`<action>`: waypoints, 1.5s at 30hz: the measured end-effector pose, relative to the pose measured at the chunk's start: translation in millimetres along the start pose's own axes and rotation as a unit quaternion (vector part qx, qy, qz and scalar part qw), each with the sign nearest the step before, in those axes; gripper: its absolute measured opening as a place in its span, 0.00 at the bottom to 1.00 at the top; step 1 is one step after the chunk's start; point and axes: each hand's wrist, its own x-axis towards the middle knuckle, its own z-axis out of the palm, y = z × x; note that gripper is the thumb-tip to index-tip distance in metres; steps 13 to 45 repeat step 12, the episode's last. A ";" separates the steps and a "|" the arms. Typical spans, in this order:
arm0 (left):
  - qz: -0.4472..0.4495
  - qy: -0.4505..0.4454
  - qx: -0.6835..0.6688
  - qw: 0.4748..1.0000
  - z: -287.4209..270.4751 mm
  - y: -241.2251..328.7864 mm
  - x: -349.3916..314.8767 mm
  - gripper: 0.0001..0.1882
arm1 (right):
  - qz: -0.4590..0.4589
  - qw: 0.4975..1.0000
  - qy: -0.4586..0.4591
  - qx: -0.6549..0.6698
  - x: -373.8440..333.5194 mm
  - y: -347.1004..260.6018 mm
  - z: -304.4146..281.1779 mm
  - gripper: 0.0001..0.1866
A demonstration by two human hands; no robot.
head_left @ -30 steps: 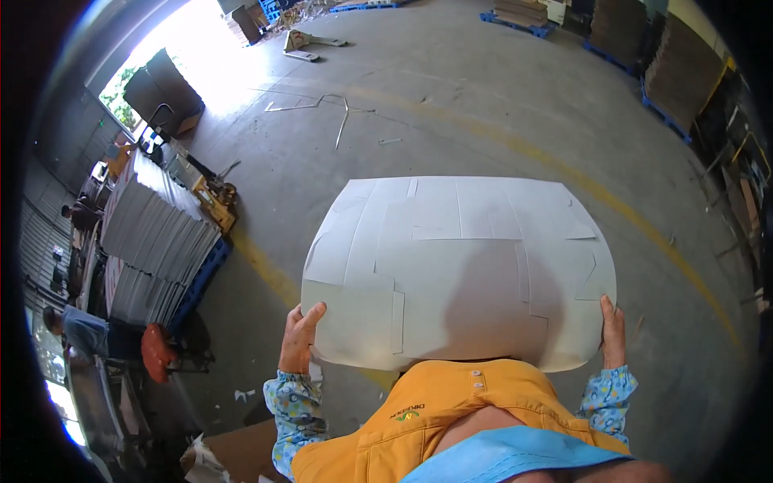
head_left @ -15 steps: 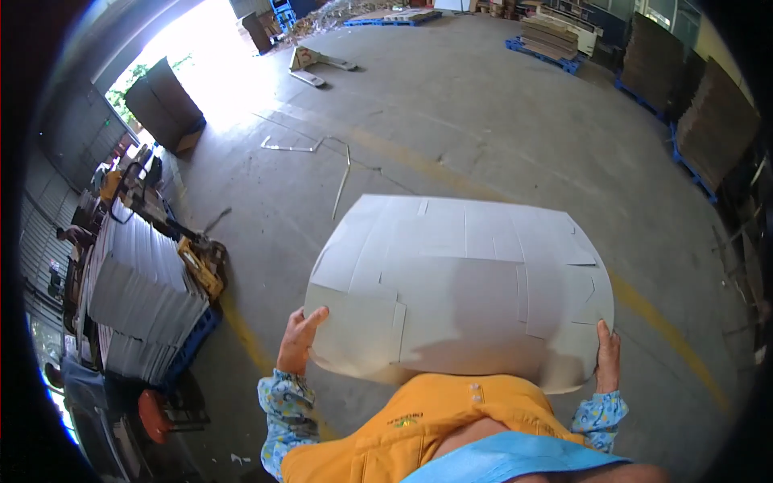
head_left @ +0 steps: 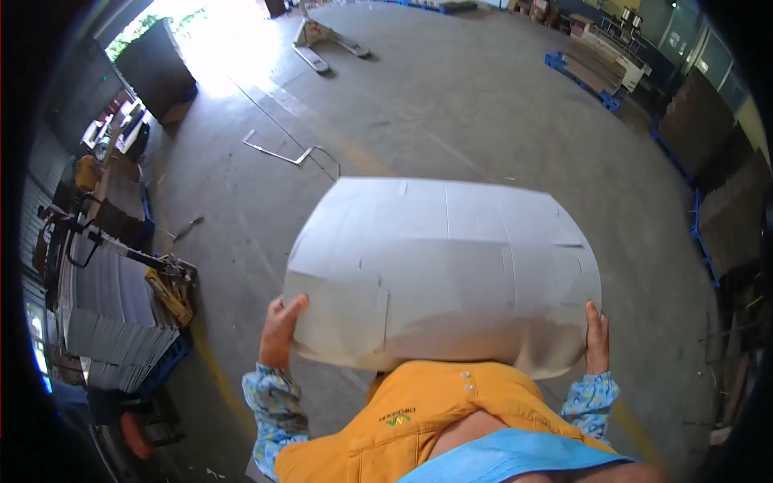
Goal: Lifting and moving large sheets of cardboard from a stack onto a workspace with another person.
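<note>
A large white die-cut cardboard sheet [head_left: 435,266], scored and slit, is held out flat in front of my body. My left hand [head_left: 280,326] grips its left edge, thumb on top and the other fingers mostly hidden below. At the opposite edge my right hand [head_left: 597,338] holds on the same way, its thumb upright against the side. The sheet's near edge touches or nearly touches my orange vest [head_left: 451,402]. Whether more than one sheet is in the grip, I cannot tell.
To the left, stacked white sheets [head_left: 113,322] stand on a blue pallet beside a yellow pallet jack [head_left: 169,294]. Another pallet jack [head_left: 318,40] is farther ahead. A bent strip [head_left: 278,153] lies on the floor. Brown cardboard stacks [head_left: 700,121] line the right side.
My viewpoint has shifted forward over the floor, so the pallet jack and the strip appear in different places. Both hands keep their hold, and the sheet sits slightly further left and higher in view.
</note>
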 end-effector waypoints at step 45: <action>-0.026 -0.006 0.039 0.999 30.5 60.3 177.0 0.24 | 0.044 0.997 -0.050 0.043 107.9 -29.5 91.3 0.27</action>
